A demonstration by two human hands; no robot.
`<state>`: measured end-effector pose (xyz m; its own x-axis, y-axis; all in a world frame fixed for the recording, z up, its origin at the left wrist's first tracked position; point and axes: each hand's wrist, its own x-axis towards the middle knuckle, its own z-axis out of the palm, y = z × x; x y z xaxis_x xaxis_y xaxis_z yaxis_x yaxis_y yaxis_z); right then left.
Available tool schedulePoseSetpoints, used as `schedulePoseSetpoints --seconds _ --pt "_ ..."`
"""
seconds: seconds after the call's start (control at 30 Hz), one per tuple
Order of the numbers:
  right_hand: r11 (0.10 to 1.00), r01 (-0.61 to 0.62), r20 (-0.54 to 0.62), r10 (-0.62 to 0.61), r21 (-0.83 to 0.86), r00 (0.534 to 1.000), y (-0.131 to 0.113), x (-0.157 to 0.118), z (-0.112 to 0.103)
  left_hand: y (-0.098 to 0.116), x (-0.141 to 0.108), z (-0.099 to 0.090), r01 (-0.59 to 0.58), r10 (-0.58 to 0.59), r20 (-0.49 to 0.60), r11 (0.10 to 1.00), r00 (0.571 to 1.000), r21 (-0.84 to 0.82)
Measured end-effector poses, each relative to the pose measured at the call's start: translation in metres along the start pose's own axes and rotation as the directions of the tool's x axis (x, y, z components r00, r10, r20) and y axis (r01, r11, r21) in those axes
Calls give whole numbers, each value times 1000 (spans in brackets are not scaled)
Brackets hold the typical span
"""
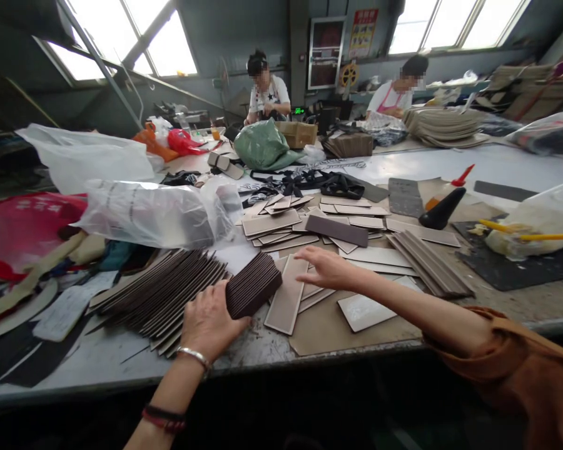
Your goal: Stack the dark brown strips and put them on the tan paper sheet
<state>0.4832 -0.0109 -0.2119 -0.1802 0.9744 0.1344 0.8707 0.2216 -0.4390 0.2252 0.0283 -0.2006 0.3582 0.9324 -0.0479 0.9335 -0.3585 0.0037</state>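
My left hand [211, 322] is closed around a stack of dark brown strips [253, 284], its thumb along the near side. Just left of it, a fanned row of thin dark strips [164, 297] leans over on the table. My right hand [321, 269] reaches in from the right with fingers apart and nothing in them. Beneath its fingertips lies a beige rectangular panel [284, 303]; whether they touch it I cannot tell. Beyond are several loose beige panels [272, 223] in a pile, with one dark brown panel [338, 231] on top.
Clear plastic bags [154, 212] and a red bag [23, 231] lie on the left. At right are stacked brown strips [429, 262], a black cone-shaped object [443, 209], a red-tipped bottle [450, 190] and a glue-smeared container [539, 222]. Two people work across the table.
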Motion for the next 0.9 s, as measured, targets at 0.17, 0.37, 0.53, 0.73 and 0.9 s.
schedulePoseSetpoints --seconds 0.17,0.37,0.53,0.73,0.9 --pt "903 339 331 -245 -265 911 17 -18 13 -20 -11 8 143 -143 -4 989 990 -28" --pt "764 510 298 -418 -395 858 28 -4 32 -18 -17 18 122 -122 -31 992 992 17" --pt "747 501 385 -348 -437 855 12 13 7 -20 -18 12 170 -169 18 983 985 -65" --pt "861 363 355 -234 -358 905 6 41 -19 -30 -19 9 239 -241 25 939 970 -247" --pt "869 367 318 -263 -333 911 20 58 -11 -31 -25 10 259 -259 31 939 965 -226"
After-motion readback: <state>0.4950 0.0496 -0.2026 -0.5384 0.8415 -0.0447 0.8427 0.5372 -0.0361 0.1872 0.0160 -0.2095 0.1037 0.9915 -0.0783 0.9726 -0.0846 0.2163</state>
